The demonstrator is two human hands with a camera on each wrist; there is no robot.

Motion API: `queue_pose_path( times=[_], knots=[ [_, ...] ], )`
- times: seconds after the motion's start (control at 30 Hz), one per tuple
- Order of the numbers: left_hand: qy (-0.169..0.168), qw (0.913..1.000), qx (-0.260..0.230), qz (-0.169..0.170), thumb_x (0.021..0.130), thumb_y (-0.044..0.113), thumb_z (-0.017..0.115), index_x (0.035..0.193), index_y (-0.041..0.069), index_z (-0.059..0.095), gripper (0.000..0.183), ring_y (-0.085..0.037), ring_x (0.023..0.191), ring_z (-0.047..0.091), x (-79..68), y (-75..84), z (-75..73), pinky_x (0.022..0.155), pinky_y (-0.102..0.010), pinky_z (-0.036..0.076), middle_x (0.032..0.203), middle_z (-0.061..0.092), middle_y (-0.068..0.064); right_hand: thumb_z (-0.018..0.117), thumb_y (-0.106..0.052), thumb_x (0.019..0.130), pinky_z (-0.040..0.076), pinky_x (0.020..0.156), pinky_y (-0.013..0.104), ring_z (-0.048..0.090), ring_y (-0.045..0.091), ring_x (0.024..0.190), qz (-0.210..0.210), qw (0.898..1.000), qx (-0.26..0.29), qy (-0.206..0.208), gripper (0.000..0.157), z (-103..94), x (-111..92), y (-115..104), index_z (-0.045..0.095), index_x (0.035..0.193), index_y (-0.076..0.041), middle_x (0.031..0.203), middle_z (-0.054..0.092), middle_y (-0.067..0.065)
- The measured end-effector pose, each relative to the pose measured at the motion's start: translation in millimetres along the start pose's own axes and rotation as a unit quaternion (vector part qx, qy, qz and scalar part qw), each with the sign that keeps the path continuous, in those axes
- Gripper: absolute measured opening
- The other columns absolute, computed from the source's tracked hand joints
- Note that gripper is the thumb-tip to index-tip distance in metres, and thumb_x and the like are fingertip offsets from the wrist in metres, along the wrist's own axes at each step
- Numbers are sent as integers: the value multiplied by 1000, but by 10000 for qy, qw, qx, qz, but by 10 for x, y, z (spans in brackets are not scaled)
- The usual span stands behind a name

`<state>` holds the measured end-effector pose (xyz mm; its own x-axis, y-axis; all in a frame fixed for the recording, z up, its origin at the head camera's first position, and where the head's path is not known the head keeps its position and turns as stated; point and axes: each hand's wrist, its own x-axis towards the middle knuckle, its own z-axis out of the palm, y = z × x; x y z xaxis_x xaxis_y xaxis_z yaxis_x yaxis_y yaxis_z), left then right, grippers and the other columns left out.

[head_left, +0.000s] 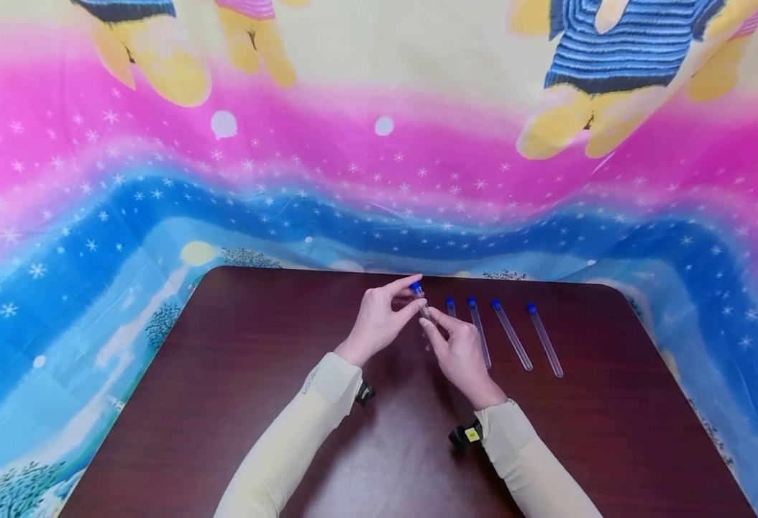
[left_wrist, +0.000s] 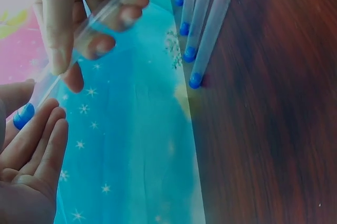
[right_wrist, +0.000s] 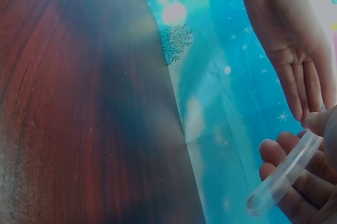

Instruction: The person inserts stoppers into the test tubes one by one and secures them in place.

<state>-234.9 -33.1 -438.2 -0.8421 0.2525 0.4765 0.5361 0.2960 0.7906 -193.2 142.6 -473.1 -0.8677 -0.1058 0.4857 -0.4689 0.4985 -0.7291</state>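
A clear test tube with a blue cap is held up over the table's far part. My left hand is at its capped end, thumb and index finger on either side, the other fingers fairly straight. Lower on the tube, my right hand pinches it between thumb and fingers. The tube's rounded bottom end sticks out past the right hand's curled fingers in the right wrist view.
Several capped test tubes lie side by side to the right, including the outermost tube, caps toward the far edge. The right hand partly covers the nearer ones. Behind the dark wooden table hangs a printed cloth.
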Motion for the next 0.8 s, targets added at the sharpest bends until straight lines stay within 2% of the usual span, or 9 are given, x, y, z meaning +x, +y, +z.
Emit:
queue_pose_path(
  times=[0.13,0.3,0.43,0.63,0.8],
  knots=[
    [74,9998,-163,-21,94,13,76,138,11,66,45,-21,93,74,16,6,31,85,-40,58,104,76,-6,69,-20,99,54,54,26,66,17,55,-89,9999,7,92,30,-18,35,-11,73,127,-8,80,73,6],
    [186,9984,-459,-277,94,13,76,136,12,67,43,-15,95,73,2,17,56,86,-32,57,105,76,-4,70,-20,99,52,52,24,65,18,52,-182,9997,-78,110,27,-29,68,-3,75,123,-10,75,71,4],
    [209,9973,-624,-312,94,13,76,135,13,68,42,-13,96,73,11,18,96,86,-31,57,105,76,-4,71,-21,98,53,51,24,66,17,52,-146,9998,-43,161,29,-48,72,16,74,125,-9,75,72,3],
    [164,9989,-292,-318,94,15,76,136,14,67,43,-12,92,73,6,-12,77,84,-26,56,104,76,-3,71,-23,98,54,54,25,66,13,53,127,9999,40,15,30,-34,87,34,74,125,-12,78,73,3],
    [-74,9994,-27,-344,94,17,77,140,13,64,48,-13,96,72,58,3,52,87,-31,56,107,75,-4,69,-27,99,56,56,26,68,15,56,227,9996,127,-114,30,-72,128,57,74,124,-11,78,73,7]
  ],
)
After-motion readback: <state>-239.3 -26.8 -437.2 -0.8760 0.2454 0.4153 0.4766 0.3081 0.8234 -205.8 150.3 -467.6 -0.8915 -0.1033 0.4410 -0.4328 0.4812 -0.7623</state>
